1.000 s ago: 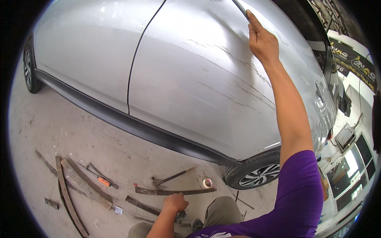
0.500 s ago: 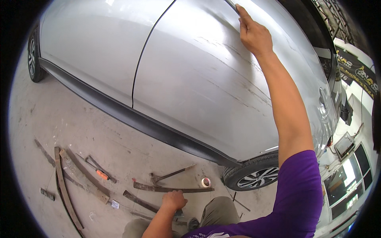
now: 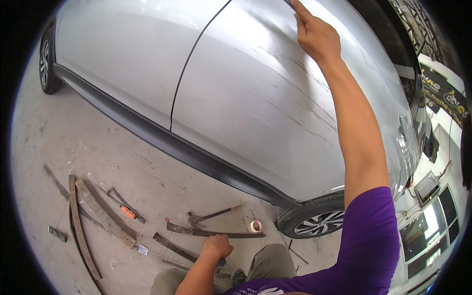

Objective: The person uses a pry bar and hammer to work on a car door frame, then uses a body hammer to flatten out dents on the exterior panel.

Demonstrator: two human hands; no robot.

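My right hand is raised to a scratched silver car door. Its fingers are closed on a thin dark-grey bar, most of it cut off by the upper picture edge. Long dark scratches and a shadowed crease run across the door panel below that hand. Down by my knees, my left hand is closed, knuckles up; what it holds, if anything, is hidden. Beside it a dark bar lies on the floor.
On the concrete floor lie a hammer, a curved flat bar, a tape roll, an orange-handled tool and long wooden pieces. A black side sill and a wheel border the door.
The view has shifted slightly, so the car appears a little farther right. My right hand and its bar sit slightly higher against the picture's top. My left hand stays put.
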